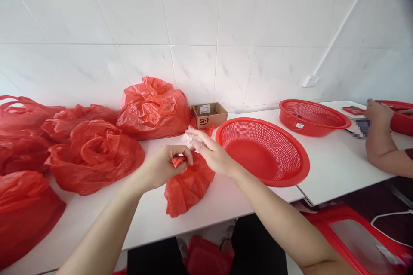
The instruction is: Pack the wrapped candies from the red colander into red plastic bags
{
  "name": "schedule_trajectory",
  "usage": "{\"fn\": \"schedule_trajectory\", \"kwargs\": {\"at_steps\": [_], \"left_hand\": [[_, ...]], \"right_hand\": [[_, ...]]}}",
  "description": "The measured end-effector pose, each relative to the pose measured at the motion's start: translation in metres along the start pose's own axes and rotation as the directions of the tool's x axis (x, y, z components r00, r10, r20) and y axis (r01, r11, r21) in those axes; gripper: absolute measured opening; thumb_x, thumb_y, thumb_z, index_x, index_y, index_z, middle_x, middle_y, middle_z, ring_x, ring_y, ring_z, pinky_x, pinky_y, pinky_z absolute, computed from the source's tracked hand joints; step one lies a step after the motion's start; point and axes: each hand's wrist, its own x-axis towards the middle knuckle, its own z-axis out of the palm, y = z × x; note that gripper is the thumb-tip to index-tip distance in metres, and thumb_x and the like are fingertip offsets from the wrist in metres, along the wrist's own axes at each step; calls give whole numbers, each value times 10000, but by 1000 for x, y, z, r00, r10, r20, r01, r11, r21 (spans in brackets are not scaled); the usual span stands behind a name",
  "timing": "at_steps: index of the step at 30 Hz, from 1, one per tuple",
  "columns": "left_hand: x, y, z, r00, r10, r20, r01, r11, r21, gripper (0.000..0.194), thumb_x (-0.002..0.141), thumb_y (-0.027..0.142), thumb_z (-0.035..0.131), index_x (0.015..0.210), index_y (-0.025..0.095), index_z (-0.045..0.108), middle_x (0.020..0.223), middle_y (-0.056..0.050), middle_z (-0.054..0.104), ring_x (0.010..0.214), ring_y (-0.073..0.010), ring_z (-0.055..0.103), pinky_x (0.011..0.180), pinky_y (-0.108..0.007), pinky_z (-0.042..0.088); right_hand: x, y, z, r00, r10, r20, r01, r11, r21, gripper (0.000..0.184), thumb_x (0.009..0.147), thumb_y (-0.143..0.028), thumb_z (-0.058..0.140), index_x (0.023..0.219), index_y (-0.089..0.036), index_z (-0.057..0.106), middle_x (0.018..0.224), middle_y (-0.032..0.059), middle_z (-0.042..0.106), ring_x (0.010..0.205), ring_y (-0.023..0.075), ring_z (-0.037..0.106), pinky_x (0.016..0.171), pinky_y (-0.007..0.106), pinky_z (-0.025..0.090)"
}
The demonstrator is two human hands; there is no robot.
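A small red plastic bag (190, 184) rests on the white table in front of me. My left hand (164, 165) is closed on the bag's gathered top, fingers curled around the film. Just above the bag's mouth, my right hand (214, 154) reaches in from the right with its fingers stretched out to the left. A crumpled whitish piece (187, 138) shows at those fingertips; its kind is unclear, and I cannot tell whether the fingers grip it. What is inside the bag is hidden. Right of my hands stands a red plastic basket (258, 154) with perforated sides.
Several filled red bags (97, 154) crowd the table's left side. By the wall sits a small cardboard box (209, 116). Another red basket (312, 116) stands farther right, near a co-worker's hand (379, 114). A red stool (351, 232) is below the table's edge.
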Motion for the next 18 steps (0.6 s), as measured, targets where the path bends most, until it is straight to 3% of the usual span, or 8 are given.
{"fn": "schedule_trajectory", "kwargs": {"at_steps": [2, 4, 6, 9, 12, 15, 18], "left_hand": [[0, -1, 8, 975, 26, -219, 26, 973, 230, 181, 769, 97, 500, 822, 225, 617, 729, 29, 650, 621, -142, 562, 579, -246, 407], [1, -6, 15, 905, 136, -402, 25, 928, 371, 262, 790, 86, 481, 952, 241, 617, 941, 13, 688, 740, -160, 620, 579, -246, 415], [2, -13, 20, 835, 261, -484, -34, 903, 428, 303, 841, 113, 476, 1068, 258, 615, 1152, 1, 647, 909, -172, 639, 591, -239, 434], [1, -26, 26, 794, 346, -499, -101, 885, 454, 299, 909, 189, 479, 1156, 275, 625, 1191, -3, 640, 1001, -176, 626, 685, -253, 479], [-13, -38, 37, 804, 310, -507, -67, 895, 441, 278, 943, 267, 470, 1163, 267, 640, 1164, -12, 673, 1001, -204, 604, 810, -317, 486], [-39, -44, 58, 842, 240, -484, -41, 921, 387, 238, 942, 289, 468, 1025, 254, 687, 1179, -32, 666, 1057, -254, 544, 858, -383, 474], [-67, -45, 77, 882, 194, -430, -77, 958, 275, 217, 917, 291, 501, 880, 264, 713, 1289, -39, 599, 1191, -297, 459, 910, -432, 458]], "right_hand": [[3, 16, 4, 995, 101, 14, -102, 995, 5, 367, 992, -388, 397, 1340, -301, 473, 1258, 27, 579, 1149, 175, 552, 1048, 398, 391], [2, 24, 9, 991, 128, 25, -130, 989, 67, 398, 978, -380, 431, 1370, -312, 446, 1239, 21, 584, 1102, 170, 570, 1009, 379, 420], [1, 24, 11, 993, 102, 61, -109, 987, 122, 385, 964, -375, 461, 1340, -295, 479, 1180, 25, 604, 1026, 159, 586, 929, 342, 459], [1, 19, 4, 995, 47, 84, -49, 999, 24, 275, 963, -411, 455, 1036, -215, 633, 946, 18, 644, 838, 134, 585, 767, 277, 464], [13, 19, -14, 998, 46, 45, -34, 972, -233, 339, 983, -438, 406, 866, -204, 620, 829, -9, 659, 775, 116, 577, 720, 243, 423], [32, 34, -34, 985, 167, -30, -159, 845, -510, 313, 989, -406, 396, 865, -222, 617, 832, -17, 695, 791, 123, 598, 702, 237, 399], [50, 54, -42, 961, 257, -107, -264, 723, -639, 262, 947, -316, 469, 762, -197, 611, 816, 32, 696, 771, 169, 603, 663, 270, 370]]}}
